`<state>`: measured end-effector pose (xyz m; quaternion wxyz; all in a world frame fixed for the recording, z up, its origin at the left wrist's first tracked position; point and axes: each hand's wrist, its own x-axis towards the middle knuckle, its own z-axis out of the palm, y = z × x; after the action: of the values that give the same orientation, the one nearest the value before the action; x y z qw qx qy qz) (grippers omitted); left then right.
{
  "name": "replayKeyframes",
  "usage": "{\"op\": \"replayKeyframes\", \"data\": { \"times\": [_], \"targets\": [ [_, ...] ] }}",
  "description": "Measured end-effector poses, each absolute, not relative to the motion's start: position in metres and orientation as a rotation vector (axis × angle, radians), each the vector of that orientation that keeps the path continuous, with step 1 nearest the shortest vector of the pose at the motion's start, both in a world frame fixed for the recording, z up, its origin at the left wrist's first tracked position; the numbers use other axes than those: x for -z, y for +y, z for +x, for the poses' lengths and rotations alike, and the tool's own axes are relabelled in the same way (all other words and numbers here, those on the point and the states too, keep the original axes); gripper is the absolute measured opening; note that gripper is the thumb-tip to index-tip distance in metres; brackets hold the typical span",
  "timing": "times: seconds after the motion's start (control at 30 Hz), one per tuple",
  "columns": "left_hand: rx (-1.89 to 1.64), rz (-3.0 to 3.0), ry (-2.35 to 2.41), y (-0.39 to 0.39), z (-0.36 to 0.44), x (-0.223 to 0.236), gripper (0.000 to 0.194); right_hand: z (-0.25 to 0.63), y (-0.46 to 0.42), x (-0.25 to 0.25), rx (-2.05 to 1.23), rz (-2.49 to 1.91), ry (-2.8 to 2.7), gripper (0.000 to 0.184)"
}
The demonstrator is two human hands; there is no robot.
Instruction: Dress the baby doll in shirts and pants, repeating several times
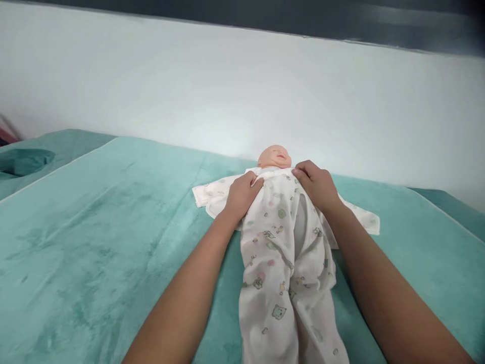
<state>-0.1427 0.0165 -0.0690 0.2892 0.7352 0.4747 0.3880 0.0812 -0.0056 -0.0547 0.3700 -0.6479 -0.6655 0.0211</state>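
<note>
A baby doll [275,156] lies on its back with its head toward the wall. White baby pants [280,253] with small printed animals cover its front from the chest down over the legs. Under them is a matching printed top [217,190], its sleeves spread to both sides. My left hand [243,194] pinches the pants' waistband at the left, near the doll's chest. At the right end of that waistband, just below the doll's head, my right hand [316,184] grips the cloth. The lower ends of the pants run out of view at the bottom.
A teal plush cover [113,242] spreads beneath the doll, with a pale seam on each side. Behind it rises a white wall [170,86] with a dark band [242,15] above. A hollow [26,161] shows in the teal cloth at far left.
</note>
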Motion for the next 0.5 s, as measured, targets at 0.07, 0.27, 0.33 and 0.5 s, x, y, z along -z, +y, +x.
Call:
{"op": "replayKeyframes", "data": {
  "times": [0.07,0.27,0.33,0.5],
  "targets": [
    [-1.083,1.876,1.325,0.021,-0.145,0.073,0.034,0.078,0.004,0.051,-0.048,-1.709,-1.686,0.022],
    [-1.277,1.700,1.376,0.026,-0.144,0.086,0.012,0.076,0.015,0.073,-0.342,-1.531,-1.433,0.025],
    [-1.329,1.787,1.298,0.026,-0.143,0.090,0.015,0.079,0.010,0.084,-0.312,-1.508,-1.370,0.025],
    [-1.313,2.115,1.287,0.025,-0.153,0.099,0.023,0.088,-0.010,0.108,-0.150,-1.515,-1.374,0.027]
  ]
}}
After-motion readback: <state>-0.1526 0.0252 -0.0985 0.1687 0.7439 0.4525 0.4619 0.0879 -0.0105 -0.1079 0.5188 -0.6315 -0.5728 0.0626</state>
